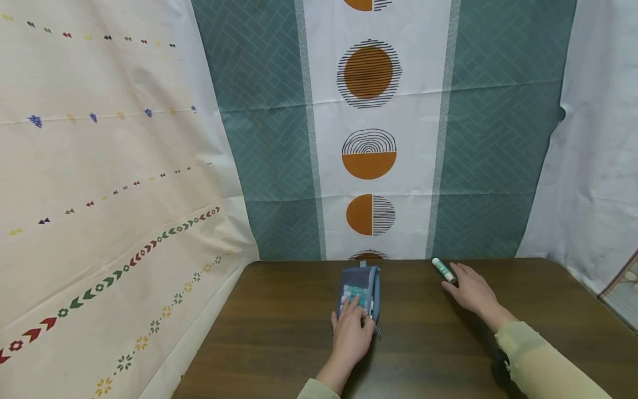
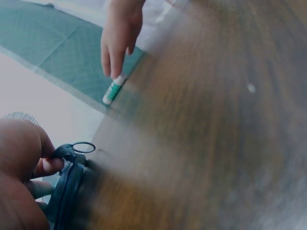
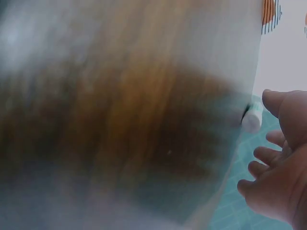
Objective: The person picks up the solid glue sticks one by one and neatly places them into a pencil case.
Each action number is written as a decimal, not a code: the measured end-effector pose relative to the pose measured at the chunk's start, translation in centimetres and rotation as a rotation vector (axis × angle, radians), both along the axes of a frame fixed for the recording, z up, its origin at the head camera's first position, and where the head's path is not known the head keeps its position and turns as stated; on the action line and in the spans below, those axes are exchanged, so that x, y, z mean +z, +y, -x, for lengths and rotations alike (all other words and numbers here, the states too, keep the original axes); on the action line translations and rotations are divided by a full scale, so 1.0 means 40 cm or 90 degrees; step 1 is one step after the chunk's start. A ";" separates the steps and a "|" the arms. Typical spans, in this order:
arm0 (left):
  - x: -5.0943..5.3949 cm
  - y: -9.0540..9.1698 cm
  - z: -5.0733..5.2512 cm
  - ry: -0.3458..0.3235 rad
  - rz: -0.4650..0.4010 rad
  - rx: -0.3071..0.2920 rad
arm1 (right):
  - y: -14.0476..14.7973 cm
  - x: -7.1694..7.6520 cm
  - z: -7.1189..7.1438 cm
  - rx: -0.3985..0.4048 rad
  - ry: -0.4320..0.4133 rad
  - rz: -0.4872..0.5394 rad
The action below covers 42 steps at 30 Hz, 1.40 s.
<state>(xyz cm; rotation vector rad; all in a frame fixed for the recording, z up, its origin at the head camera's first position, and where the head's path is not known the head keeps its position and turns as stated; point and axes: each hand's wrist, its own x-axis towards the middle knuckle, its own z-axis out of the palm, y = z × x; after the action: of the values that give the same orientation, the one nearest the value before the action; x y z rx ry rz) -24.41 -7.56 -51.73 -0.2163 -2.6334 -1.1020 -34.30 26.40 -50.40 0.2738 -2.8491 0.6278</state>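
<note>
A blue-grey zippered pouch (image 1: 375, 288) with a clear window lies on the table, and teal and white items show through it. My left hand (image 1: 353, 332) is over its near end; in the left wrist view, the thumb and a finger (image 2: 50, 166) pinch the pouch's edge (image 2: 67, 191) beside a ring-shaped zipper pull (image 2: 84, 147). Toward the table's back right lies a white tube with a green label (image 1: 442, 270), like a glue stick. Just right of it is my right hand (image 1: 473, 289), its fingers (image 3: 266, 155) spread and loosely bent around no object.
The brown wooden table (image 1: 279, 332) ends at a hanging teal and white cloth (image 1: 369, 116) behind the pouch and tube. A cream patterned cloth (image 1: 124, 194) hangs along the left side, and a white cloth (image 1: 598, 138) on the right.
</note>
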 end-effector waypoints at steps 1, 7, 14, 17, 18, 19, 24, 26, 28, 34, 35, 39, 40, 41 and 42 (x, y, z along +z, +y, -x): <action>0.000 0.000 0.000 0.001 0.000 0.000 | 0.003 0.000 0.000 -0.001 -0.001 0.001; 0.000 -0.001 -0.001 0.006 0.004 0.001 | 0.020 -0.006 0.005 0.002 0.006 -0.011; 0.002 0.000 0.000 0.002 0.002 0.000 | 0.038 -0.021 0.021 -0.002 -0.003 -0.011; 0.002 0.000 0.000 0.004 0.004 0.001 | 0.043 -0.026 0.028 -0.003 -0.008 -0.008; 0.002 0.000 0.000 0.003 0.004 0.001 | 0.043 -0.026 0.030 -0.004 -0.010 -0.006; 0.002 0.000 0.000 0.003 0.004 0.001 | 0.043 -0.026 0.032 -0.006 -0.012 -0.004; 0.000 0.000 -0.003 0.003 -0.001 0.000 | 0.039 -0.021 0.037 -0.006 -0.015 0.001; 0.000 -0.001 -0.004 0.006 -0.002 0.000 | 0.036 -0.019 0.038 -0.007 -0.017 0.002; 0.000 -0.001 -0.004 0.010 -0.001 0.000 | 0.035 -0.015 0.040 -0.013 -0.024 0.006; -0.001 -0.001 -0.003 0.014 0.005 -0.001 | 0.034 -0.006 0.045 -0.033 -0.047 0.021; -0.001 -0.001 -0.003 0.015 0.005 -0.001 | 0.034 -0.005 0.045 -0.034 -0.048 0.022; -0.002 -0.001 -0.001 0.016 0.004 -0.001 | 0.034 -0.002 0.043 -0.032 -0.055 0.027; -0.002 -0.001 -0.001 0.017 0.003 -0.001 | 0.034 -0.002 0.042 -0.031 -0.057 0.028; -0.003 -0.001 -0.001 0.017 0.002 -0.001 | 0.035 -0.002 0.041 -0.030 -0.059 0.028; -0.003 -0.001 -0.001 0.017 0.002 0.000 | 0.035 -0.002 0.041 -0.029 -0.061 0.028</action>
<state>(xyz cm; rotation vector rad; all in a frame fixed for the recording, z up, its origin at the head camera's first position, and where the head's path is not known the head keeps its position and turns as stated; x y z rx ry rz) -24.37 -7.59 -51.85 -0.2308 -2.6128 -1.0873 -35.92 27.78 -50.49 0.1751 -2.9184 0.7112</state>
